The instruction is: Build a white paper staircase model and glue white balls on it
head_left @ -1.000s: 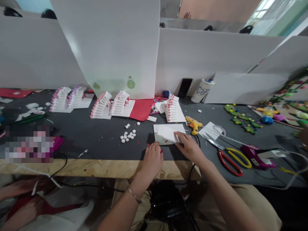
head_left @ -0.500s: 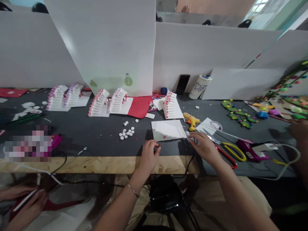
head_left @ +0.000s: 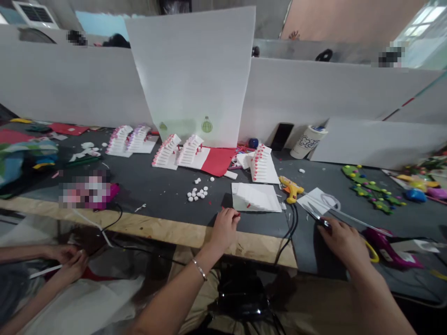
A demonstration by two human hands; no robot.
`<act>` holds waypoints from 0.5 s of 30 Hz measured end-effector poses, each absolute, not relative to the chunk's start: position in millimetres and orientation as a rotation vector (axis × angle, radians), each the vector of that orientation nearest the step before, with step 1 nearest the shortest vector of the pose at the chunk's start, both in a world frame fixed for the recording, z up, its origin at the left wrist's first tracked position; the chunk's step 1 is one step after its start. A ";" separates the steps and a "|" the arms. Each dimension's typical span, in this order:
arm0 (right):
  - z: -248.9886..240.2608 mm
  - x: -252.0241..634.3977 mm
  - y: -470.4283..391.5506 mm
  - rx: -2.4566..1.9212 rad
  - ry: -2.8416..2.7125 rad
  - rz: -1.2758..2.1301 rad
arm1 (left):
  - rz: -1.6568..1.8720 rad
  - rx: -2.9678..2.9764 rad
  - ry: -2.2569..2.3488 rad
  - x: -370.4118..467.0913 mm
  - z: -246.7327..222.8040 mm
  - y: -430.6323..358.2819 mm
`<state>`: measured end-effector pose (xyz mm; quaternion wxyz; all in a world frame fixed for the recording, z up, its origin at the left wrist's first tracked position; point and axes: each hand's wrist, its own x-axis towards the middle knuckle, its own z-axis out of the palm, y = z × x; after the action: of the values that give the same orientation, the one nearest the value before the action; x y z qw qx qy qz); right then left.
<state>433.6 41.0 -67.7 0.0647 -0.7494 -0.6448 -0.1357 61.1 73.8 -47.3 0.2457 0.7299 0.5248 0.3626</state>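
Note:
My left hand (head_left: 225, 229) rests near the table's front edge, its fingers closed on a small red piece (head_left: 238, 215). Just beyond it lies a white card (head_left: 274, 191) bearing a fanned white paper stair piece (head_left: 252, 195). My right hand (head_left: 344, 239) lies over the scissors (head_left: 316, 215), fingers around the pivot area; the handles are mostly hidden beneath it. A yellow glue gun (head_left: 292, 190) is between the card and the scissors. Small white balls (head_left: 197, 193) sit left of the card.
Finished stair models (head_left: 263, 164) stand behind, beside a red sheet (head_left: 219, 161). A phone (head_left: 282, 136) and a cup (head_left: 308, 141) lean at the back. Magenta glue gun (head_left: 393, 246) is at right. Another person's hands (head_left: 71, 260) are at lower left. Black cables (head_left: 289, 235) cross the front edge.
My right hand has moved right, from beside the card onto the scissors. My left hand stays near the card with the red piece. The camera view has shifted.

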 end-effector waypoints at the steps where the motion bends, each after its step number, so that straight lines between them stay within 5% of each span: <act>1: -69.2 434.6 41.5 -2.259 -1.938 -0.403 | 1.003 1.979 1.429 61.0 -47.7 73.5; 15: -68.5 439.7 39.1 -2.202 -1.718 -0.366 | 1.011 1.874 1.482 74.9 -36.1 95.9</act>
<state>439.7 39.1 -68.5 0.1615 -0.7715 -0.6019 -0.1282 74.9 95.9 -36.1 0.2702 0.6955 0.5500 0.3752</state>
